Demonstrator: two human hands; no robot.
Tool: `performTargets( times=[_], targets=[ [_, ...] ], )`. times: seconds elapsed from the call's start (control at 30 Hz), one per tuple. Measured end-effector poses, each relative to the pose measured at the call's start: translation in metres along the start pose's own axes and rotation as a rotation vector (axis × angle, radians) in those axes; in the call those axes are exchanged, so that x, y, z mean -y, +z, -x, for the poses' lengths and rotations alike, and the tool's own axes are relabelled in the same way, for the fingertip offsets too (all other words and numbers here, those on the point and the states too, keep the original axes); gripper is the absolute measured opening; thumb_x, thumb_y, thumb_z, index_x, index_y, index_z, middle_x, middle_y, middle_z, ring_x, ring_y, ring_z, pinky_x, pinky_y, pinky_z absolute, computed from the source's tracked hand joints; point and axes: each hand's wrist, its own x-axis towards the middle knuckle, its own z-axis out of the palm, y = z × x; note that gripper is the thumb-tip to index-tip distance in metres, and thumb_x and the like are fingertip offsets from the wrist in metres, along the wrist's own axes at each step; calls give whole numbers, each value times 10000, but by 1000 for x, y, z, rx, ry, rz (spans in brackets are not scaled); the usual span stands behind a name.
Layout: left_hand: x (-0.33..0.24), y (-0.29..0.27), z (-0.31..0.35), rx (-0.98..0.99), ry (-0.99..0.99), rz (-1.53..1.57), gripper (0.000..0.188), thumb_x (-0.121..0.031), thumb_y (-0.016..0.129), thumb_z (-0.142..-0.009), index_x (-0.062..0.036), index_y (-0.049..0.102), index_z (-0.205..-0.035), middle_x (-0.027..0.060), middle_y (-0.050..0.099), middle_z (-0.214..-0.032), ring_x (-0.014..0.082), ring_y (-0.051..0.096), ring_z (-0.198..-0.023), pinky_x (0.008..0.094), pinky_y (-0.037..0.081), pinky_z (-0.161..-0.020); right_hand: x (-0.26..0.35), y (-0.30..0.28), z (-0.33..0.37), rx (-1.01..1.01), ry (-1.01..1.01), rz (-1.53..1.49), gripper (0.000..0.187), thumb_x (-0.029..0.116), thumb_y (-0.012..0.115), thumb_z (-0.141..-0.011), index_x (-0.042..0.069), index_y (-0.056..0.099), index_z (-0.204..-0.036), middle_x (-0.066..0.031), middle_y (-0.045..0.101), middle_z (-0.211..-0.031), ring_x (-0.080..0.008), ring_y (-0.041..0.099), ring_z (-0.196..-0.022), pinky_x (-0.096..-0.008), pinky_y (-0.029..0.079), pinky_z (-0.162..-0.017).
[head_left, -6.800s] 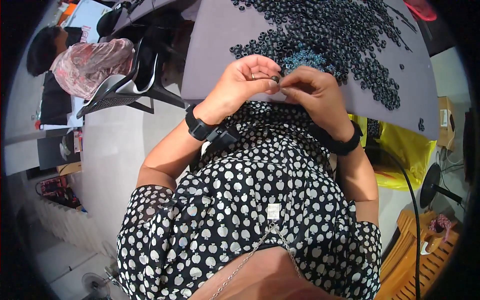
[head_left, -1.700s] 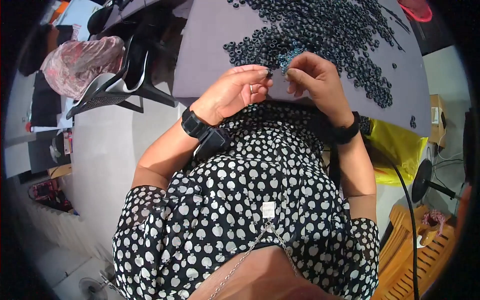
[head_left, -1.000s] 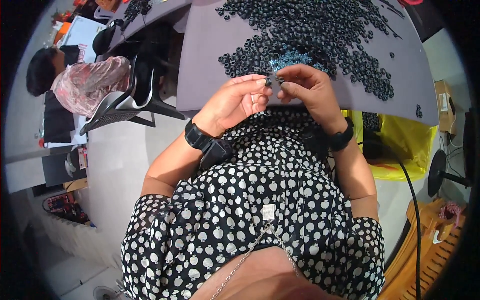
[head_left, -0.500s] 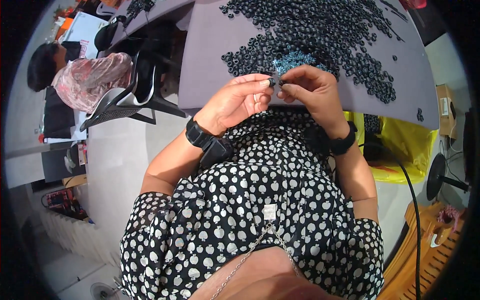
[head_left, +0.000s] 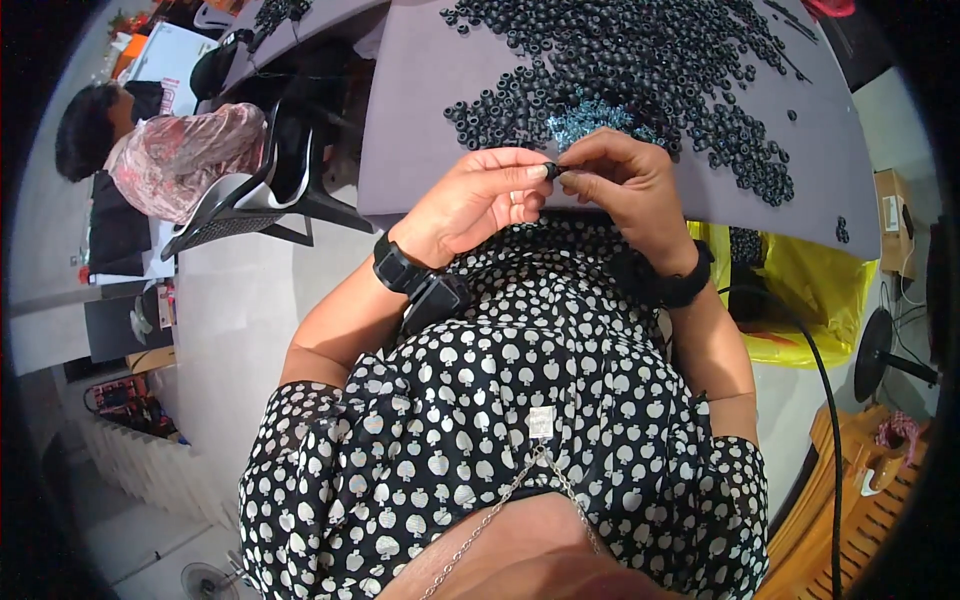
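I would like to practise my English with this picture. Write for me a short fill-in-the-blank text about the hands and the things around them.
1. The left hand and the right hand meet at a small piece coloured ____.
2. Near the round black pieces lies a cluster of tiny pieces, coloured ____.
3. The bag below the table is coloured ____.
4. The wearer's black garment is printed with white ____.

Missing words: black; blue; yellow; apples.

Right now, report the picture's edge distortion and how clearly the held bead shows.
Head view: the right edge of the table bows outward and the picture's corners are dark; head view: the dark bead between the left hand and right hand is too small to show detail.
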Motion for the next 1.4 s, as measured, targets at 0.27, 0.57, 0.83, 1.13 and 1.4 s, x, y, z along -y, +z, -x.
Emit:
performTargets(
  times=[0.27, 0.57, 0.83, 1.13, 1.4],
  targets=[
    [0, -8, 0, 66, -2, -97, 176, -103, 560, -938, 6, 602, -1070, 60, 636, -876, 122, 611, -710, 247, 527, -673, 2, 3, -1, 13, -3, 21, 101, -49, 665, -788, -13, 650, -881, -23, 621, -868, -74, 588, -719, -206, 477, -631],
    [-2, -7, -1, 40, -12, -200, 160, -90, 557, -938, 16, 595, -1052, 52, 639, -860, 109, 618, -697, 224, 531, -671, 3, -9, -6, 227, 103, -42, 100, -53, 652, -788, -21, 644, -882, -26, 612, -852, -71, 580, -717, -206, 472, -637],
    [6, -14, -3, 108, -69, -205, 155, -82, 568, -931, 16, 604, -1045, 37, 637, -835, 96, 614, -693, 204, 510, -651, 9, -11, -8, 360, 176, 142, 193, 30, 677, -790, 17, 670, -983, -12, 577, -832, -79, 544, -697, -205, 433, -617],
    [8, -8, 2, 148, -99, -408, 146, -140, 611, -920, 2, 634, -946, -5, 611, -782, 52, 560, -644, 170, 455, -606, 16, -1, 10, 324, 91, 270, 196, 69, 676, -793, 24, 660, -983, -20, 541, -857, -100, 527, -772, -222, 417, -663],
    [13, -11, 3, 108, -95, -442, 156, -164, 631, -907, -9, 635, -922, -15, 593, -739, 50, 539, -637, 178, 439, -590, 12, 1, 11, 350, 73, 349, 202, 52, 672, -785, 11, 657, -983, -8, 545, -851, -78, 520, -754, -210, 413, -654]
  ],
)
